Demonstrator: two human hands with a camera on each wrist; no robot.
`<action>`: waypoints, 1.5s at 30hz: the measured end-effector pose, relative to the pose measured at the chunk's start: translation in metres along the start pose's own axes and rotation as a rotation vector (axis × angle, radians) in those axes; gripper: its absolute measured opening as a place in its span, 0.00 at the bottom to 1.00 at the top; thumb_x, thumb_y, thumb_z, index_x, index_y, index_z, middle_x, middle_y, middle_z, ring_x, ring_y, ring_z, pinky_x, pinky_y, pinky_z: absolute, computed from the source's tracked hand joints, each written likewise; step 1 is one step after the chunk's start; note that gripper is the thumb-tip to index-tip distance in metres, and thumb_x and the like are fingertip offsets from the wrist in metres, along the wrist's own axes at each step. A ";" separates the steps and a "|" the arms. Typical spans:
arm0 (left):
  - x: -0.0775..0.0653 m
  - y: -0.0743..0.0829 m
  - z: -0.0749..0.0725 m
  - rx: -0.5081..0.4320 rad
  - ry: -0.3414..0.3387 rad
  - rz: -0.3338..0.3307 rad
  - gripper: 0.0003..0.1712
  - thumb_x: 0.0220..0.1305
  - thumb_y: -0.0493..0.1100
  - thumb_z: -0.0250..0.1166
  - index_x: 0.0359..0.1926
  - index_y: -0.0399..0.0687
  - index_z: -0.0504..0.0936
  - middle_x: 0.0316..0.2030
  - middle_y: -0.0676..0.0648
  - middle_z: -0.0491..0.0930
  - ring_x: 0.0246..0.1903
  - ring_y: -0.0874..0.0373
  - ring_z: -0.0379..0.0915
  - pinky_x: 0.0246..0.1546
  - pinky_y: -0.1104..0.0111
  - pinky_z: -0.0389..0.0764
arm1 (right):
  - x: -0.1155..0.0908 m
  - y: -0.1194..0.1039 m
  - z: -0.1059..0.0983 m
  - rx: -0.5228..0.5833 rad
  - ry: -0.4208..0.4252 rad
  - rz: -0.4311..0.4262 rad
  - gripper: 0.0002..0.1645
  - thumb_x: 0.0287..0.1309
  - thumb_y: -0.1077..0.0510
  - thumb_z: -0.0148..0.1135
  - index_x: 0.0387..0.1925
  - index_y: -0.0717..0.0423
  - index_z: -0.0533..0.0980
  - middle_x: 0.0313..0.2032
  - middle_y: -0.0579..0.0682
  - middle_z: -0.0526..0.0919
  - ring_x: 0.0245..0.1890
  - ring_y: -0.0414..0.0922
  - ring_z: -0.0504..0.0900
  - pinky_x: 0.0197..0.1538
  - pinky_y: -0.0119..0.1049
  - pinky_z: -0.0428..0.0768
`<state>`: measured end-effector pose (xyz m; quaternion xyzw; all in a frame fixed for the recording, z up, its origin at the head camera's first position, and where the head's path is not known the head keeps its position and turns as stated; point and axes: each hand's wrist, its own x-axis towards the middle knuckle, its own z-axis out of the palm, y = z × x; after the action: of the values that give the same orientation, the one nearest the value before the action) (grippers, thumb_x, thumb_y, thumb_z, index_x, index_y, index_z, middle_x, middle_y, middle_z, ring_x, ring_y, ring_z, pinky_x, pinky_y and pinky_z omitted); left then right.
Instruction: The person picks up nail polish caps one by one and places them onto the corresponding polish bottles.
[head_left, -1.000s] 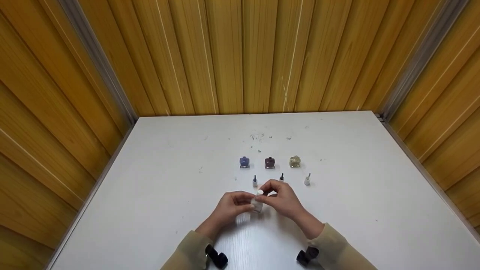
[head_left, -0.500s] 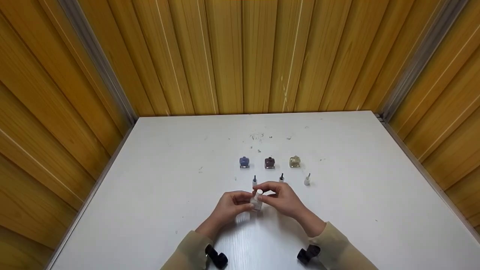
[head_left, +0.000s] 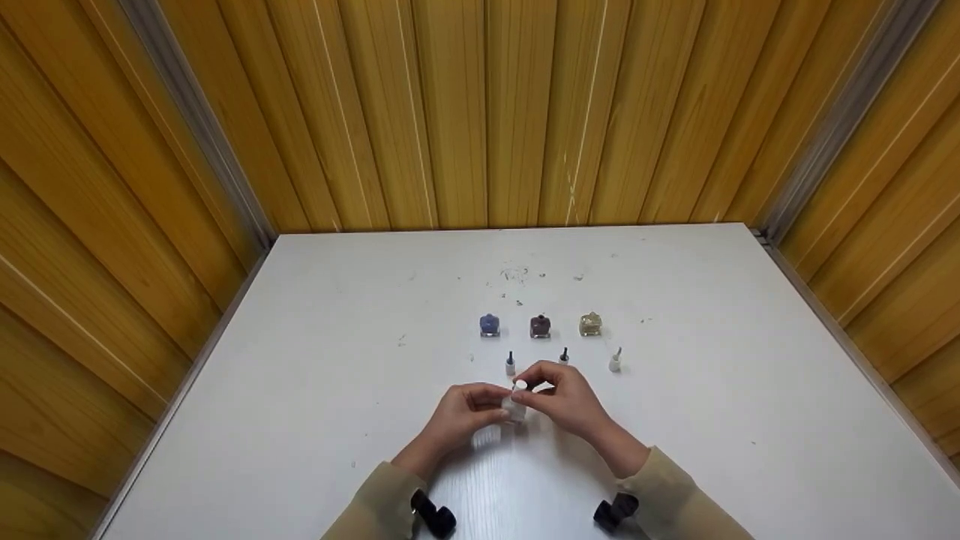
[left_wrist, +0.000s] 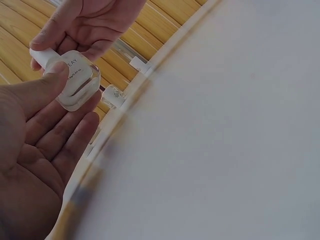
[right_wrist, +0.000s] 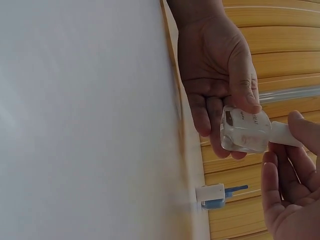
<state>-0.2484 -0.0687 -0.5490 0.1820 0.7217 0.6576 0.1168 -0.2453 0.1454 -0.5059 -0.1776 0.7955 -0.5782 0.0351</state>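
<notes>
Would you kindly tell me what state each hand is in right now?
Left hand: holding the small bottle.
Right hand: pinching its white cap.

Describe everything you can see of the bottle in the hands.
The bottle is clear and glassy-looking, with rounded corners, whitish contents, dark lettering and a white cap on top. Held roughly upright, it appears raised off the table, nearer the head camera than the other bottles. The left hand holds its body; the right hand pinches the cap.

Left hand [left_wrist: 40,150]: holds bottle [left_wrist: 82,80], tilted, thumb pressed on it | right hand [left_wrist: 97,27]: pinches its cap [left_wrist: 44,57] | tabletop [left_wrist: 215,125]: slanting edge | panels [left_wrist: 162,22]: wood-grained, behind
</notes>
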 end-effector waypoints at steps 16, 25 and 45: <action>0.000 -0.001 -0.001 -0.016 -0.006 -0.009 0.17 0.63 0.30 0.70 0.53 0.29 0.84 0.51 0.32 0.86 0.46 0.57 0.88 0.45 0.74 0.86 | 0.000 0.001 -0.008 0.059 -0.139 -0.088 0.20 0.66 0.62 0.66 0.56 0.69 0.80 0.55 0.69 0.84 0.53 0.39 0.85 0.49 0.27 0.85; 0.000 -0.003 -0.001 -0.015 -0.025 0.003 0.17 0.64 0.29 0.69 0.53 0.28 0.84 0.51 0.31 0.86 0.44 0.62 0.88 0.44 0.75 0.86 | 0.000 0.002 -0.007 0.022 -0.097 -0.090 0.17 0.64 0.62 0.69 0.52 0.66 0.83 0.51 0.68 0.86 0.46 0.35 0.85 0.46 0.27 0.85; -0.002 0.000 0.000 -0.009 -0.045 0.009 0.17 0.64 0.30 0.70 0.53 0.30 0.85 0.50 0.33 0.87 0.43 0.63 0.88 0.45 0.73 0.86 | 0.001 0.004 -0.002 -0.027 -0.024 0.000 0.16 0.57 0.55 0.77 0.40 0.62 0.81 0.40 0.57 0.86 0.39 0.35 0.82 0.43 0.28 0.81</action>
<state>-0.2471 -0.0695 -0.5494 0.1995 0.7152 0.6569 0.1309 -0.2476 0.1480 -0.5092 -0.1849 0.8027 -0.5654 0.0423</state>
